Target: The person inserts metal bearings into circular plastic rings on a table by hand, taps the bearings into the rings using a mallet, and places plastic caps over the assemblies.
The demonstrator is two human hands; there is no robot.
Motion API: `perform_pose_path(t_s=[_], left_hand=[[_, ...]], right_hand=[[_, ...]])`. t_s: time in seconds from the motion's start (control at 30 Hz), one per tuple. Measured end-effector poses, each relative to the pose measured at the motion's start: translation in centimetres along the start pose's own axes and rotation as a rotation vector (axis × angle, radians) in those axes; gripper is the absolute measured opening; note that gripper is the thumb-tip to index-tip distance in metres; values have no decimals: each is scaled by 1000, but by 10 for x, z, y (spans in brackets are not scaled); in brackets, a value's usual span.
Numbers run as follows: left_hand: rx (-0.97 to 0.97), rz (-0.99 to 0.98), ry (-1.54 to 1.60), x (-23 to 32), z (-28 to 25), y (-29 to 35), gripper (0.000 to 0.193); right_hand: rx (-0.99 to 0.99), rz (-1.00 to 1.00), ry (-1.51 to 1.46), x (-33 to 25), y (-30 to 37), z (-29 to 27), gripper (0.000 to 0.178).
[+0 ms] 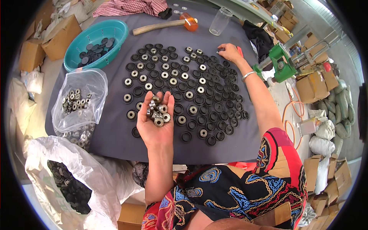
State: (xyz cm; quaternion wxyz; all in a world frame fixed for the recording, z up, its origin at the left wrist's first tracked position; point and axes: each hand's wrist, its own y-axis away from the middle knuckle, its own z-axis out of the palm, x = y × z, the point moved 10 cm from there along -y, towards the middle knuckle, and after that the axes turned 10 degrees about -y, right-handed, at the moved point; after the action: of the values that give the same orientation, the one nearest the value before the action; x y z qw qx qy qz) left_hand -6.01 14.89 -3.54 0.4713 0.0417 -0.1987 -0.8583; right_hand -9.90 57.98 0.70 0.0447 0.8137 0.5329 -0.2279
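Observation:
My left hand (158, 132) is turned palm up in front of the rows, cupped around a small heap of shiny ball bearings (158, 115). Many round black rings (211, 141) lie close together across the dark tabletop. Silver bearings sit in some of the rings, mostly toward the left and the back. At the far right corner of this layout is my right hand (229, 53), its fingers drawn together over a small dark piece. Whether that piece is a ring or a bearing is hidden by the fingertips.
A teal basin (122, 28) with black discs stands back left, above a clear plastic bag (100, 82) of bearings. A mallet (161, 27) and a glass jar (221, 22) lie along the back. A white sack (97, 180) is front left; a green machine (281, 63) stands right.

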Motion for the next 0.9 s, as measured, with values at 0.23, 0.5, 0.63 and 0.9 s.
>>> perform_pose_path(t_s=[0.23, 0.5, 0.63, 0.9], left_hand=[[-11, -33, 4, -13, -2, -6, 33], [18, -11, -8, -5, -3, -1, 33], [-25, -27, 4, -10, -5, -4, 33], [-19, -7, -11, -6, -4, -5, 27]], right_hand=[[-82, -109, 125, -13, 9, 0, 28], [-108, -238, -67, -53, 38, 1, 24], [-147, -220, 6, -60, 43, 8, 24], [-74, -235, 168, -70, 36, 14, 22]])
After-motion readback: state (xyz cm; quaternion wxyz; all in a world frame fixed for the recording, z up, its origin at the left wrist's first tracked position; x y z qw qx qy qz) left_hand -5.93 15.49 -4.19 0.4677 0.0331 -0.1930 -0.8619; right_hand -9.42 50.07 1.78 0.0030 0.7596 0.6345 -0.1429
